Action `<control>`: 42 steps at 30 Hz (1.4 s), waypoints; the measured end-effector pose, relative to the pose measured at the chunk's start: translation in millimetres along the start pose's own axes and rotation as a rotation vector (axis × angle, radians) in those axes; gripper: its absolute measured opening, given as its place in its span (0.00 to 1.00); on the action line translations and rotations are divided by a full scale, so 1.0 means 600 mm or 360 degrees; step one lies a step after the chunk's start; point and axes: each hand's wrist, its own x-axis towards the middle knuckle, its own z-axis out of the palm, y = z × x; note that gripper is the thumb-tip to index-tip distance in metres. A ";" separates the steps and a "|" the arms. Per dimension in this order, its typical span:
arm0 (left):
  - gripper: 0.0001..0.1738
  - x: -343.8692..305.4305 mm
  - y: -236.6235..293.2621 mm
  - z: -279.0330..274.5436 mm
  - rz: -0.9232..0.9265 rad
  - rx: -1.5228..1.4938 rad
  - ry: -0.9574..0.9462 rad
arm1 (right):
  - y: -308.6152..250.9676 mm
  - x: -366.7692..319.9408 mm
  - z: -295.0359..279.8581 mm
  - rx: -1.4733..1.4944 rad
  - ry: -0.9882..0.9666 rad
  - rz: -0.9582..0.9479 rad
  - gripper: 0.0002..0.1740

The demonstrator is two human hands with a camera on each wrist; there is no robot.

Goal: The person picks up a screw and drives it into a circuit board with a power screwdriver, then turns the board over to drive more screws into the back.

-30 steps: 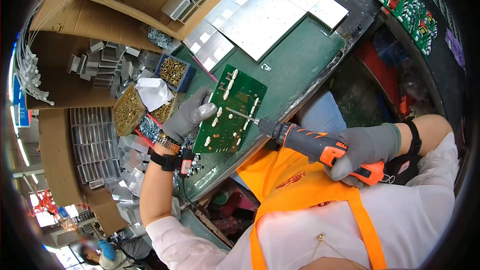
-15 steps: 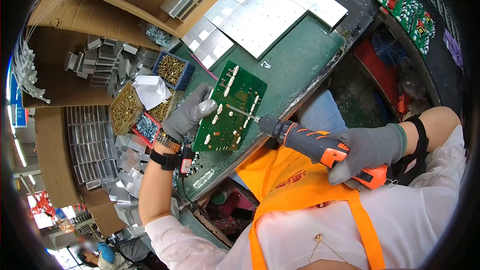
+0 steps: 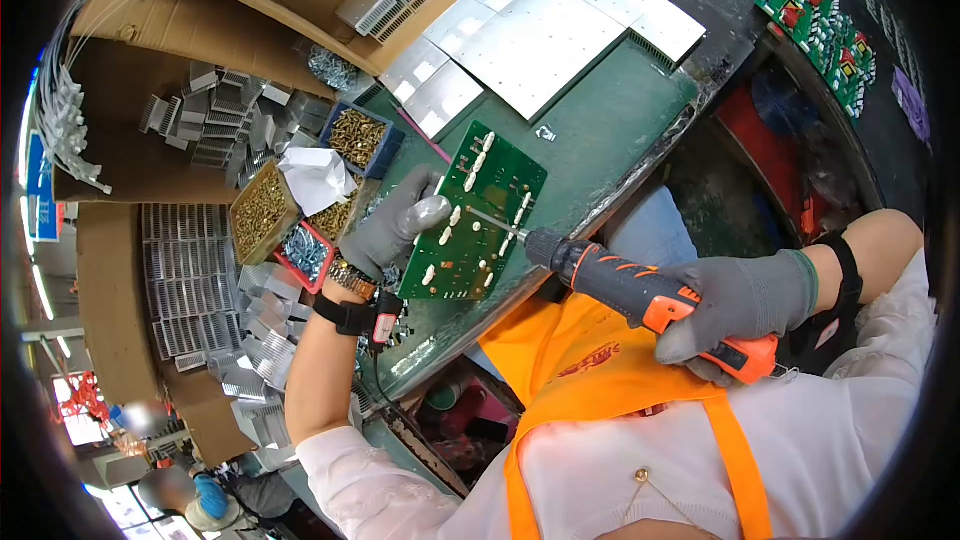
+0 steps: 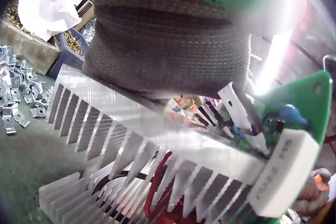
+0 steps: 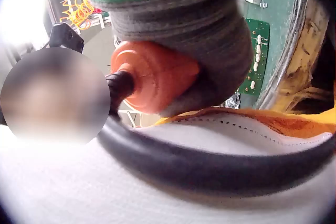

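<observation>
My gloved left hand (image 3: pixel 400 220) holds a green circuit board (image 3: pixel 475 240) by its left edge, thumb on the solder side, which faces up. In the left wrist view, finned aluminium heat sinks (image 4: pixel 131 129) and a white block component (image 4: pixel 286 174) show on the board's underside, near the grey glove. The gloved right hand (image 3: pixel 735 310) grips the handle of a black and orange electric screwdriver (image 3: pixel 610 280). Its long bit points left across the board, and the tip meets the board near the white blobs by my left thumb. The right wrist view shows the screwdriver's orange butt (image 5: pixel 157 77).
Beyond the board, flat metal plates (image 3: pixel 540 35) lie on the green table (image 3: pixel 600 125). To the left stand a blue bin (image 3: pixel 357 140) and a red bin (image 3: pixel 305 255) of screws and small parts. Cardboard boxes (image 3: pixel 110 310) hold heat sinks. More circuit boards (image 3: pixel 820 30) lie at upper right.
The view shifts slightly, so the scene sits a little to the right. Both hands keep their holds, and the bit tip stays at about the same place on the board.
</observation>
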 end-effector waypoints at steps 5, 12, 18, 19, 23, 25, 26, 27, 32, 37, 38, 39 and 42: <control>0.38 0.007 -0.021 -0.016 -0.0001 0.0119 -0.0058 | -0.007 0.000 0.004 -0.0022 0.0044 -0.0084 0.29; 0.28 -0.048 -0.035 -0.105 0.0011 0.0527 0.0802 | 0.016 -0.036 -0.026 -0.0101 0.0008 -0.0223 0.32; 0.13 -0.094 -0.128 -0.169 -0.0623 0.1790 0.1039 | 0.025 -0.018 -0.046 -0.0096 0.0112 -0.0406 0.31; 0.13 -0.090 -0.140 -0.168 -0.0469 0.1861 0.1089 | 0.022 -0.015 -0.042 -0.0101 0.0137 -0.0378 0.31; 0.10 -0.074 -0.148 -0.167 -0.0670 0.1920 0.1114 | 0.019 0.002 -0.039 -0.0090 -0.0017 -0.0371 0.34; 0.10 -0.076 -0.147 -0.167 -0.0653 0.1942 0.1100 | 0.016 0.006 -0.032 -0.0171 -0.0050 -0.0390 0.36; 0.09 -0.076 -0.152 -0.168 -0.0632 0.1971 0.1112 | 0.015 0.005 -0.030 -0.0175 -0.0049 -0.0399 0.36; 0.09 -0.077 -0.150 -0.167 -0.0608 0.1999 0.1121 | 0.014 0.004 -0.029 -0.0212 -0.0063 -0.0394 0.37; 0.08 -0.099 -0.149 -0.174 -0.0583 0.1740 0.1328 | 0.019 0.006 -0.029 -0.0265 -0.0084 -0.0411 0.40; 0.06 -0.120 -0.162 -0.181 -0.0454 0.1509 0.1508 | 0.012 0.003 -0.024 -0.0382 -0.0044 -0.0399 0.41; 0.07 -0.123 -0.165 -0.179 -0.0288 0.1296 0.1615 | 0.011 0.002 -0.022 -0.0379 -0.0046 -0.0403 0.41; 0.08 -0.124 -0.167 -0.176 -0.0120 0.1077 0.1710 | 0.009 0.001 -0.017 -0.0416 -0.0016 -0.0424 0.42; 0.10 -0.129 -0.094 -0.130 0.0115 0.0283 0.1659 | 0.003 0.000 -0.013 -0.0543 0.0050 -0.0471 0.42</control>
